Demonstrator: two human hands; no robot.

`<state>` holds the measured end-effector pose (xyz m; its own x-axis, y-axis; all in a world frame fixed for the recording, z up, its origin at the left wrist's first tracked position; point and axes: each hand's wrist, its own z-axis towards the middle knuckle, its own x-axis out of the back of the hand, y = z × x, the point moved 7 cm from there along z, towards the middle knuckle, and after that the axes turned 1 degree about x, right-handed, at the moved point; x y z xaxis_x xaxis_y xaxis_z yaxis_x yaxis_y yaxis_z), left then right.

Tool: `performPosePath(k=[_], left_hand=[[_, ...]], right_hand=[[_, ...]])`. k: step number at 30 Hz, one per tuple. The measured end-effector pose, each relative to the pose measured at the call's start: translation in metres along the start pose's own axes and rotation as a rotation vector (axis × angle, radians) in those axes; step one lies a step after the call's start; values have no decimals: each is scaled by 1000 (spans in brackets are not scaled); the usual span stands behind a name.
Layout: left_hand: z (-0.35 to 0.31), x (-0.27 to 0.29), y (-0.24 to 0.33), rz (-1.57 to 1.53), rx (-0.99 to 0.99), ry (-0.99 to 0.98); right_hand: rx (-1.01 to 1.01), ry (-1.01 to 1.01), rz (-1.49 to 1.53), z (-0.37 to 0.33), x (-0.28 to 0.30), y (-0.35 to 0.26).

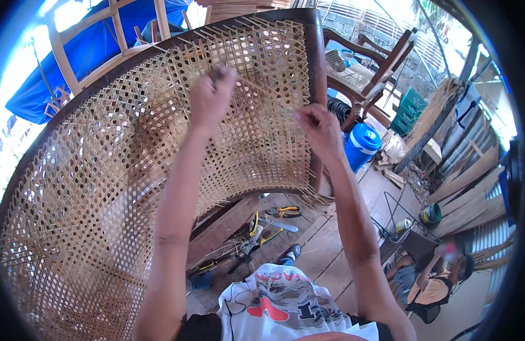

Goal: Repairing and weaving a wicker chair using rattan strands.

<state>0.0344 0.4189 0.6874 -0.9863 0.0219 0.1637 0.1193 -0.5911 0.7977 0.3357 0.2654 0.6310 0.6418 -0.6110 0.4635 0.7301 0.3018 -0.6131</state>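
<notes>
A large curved cane webbing panel [103,153] in a dark wooden frame [316,62] fills the left and middle of the view. Over its upper part my left hand [212,96] is closed and slightly blurred. A thin cane strand [254,87] runs from its fingers toward the right. Near the panel's right edge my right hand [321,128] is closed in a pinch, thumb against fingers. What sits between those fingertips is too small to make out. Loose strand ends [316,199] hang at the frame's lower right corner.
Below the panel lie pliers [288,211] and other hand tools [254,241] on a board. To the right stand a blue water jug [362,142], a wooden chair [376,74] and green crates [409,111]. A seated person [433,284] is at the lower right.
</notes>
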Motion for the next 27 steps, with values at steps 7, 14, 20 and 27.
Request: performPosePath(k=[7, 14, 20, 27], left_hand=[[95, 68, 23, 286, -245, 308], [115, 59, 34, 511, -351, 358], [129, 44, 51, 349, -236, 194], [-58, 54, 1, 137, 73, 9]], right_hand=[[-64, 104, -108, 41, 2, 14], [-119, 185, -124, 59, 26, 19], [-225, 264, -114, 73, 79, 31], [-154, -29, -54, -19, 101, 101]])
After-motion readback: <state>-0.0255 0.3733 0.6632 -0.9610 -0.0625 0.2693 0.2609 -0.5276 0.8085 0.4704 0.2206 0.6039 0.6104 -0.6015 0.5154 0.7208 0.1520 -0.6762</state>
